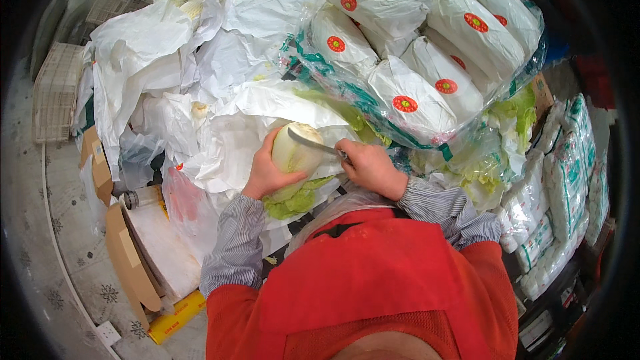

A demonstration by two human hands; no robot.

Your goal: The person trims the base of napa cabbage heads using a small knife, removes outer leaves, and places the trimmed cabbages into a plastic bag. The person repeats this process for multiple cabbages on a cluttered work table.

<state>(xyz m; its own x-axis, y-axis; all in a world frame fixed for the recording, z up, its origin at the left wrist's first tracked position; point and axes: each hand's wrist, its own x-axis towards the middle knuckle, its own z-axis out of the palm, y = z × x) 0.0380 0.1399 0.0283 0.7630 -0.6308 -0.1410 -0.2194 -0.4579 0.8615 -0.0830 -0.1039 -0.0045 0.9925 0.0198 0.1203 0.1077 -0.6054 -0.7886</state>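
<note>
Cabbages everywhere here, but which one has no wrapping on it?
The pale cabbage gripped in the left hand; the knife in the right hand lies against it. The others are wrapped in white paper.

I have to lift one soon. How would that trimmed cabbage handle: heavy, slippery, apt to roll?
The cabbage looks dense, probably heavy for its size. Its rounded, smooth pale end may roll or slip; the left hand cups it firmly. Loose green leaves below look floppy.

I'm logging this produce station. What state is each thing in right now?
Left hand: gripping the cabbage.
Cabbage: unwrapped, held, blade against it.
Right hand: closed on the knife.
Knife: blade on cabbage.
Wrapped cabbages: wrapped, stickered, stacked in a clear bag.
</note>
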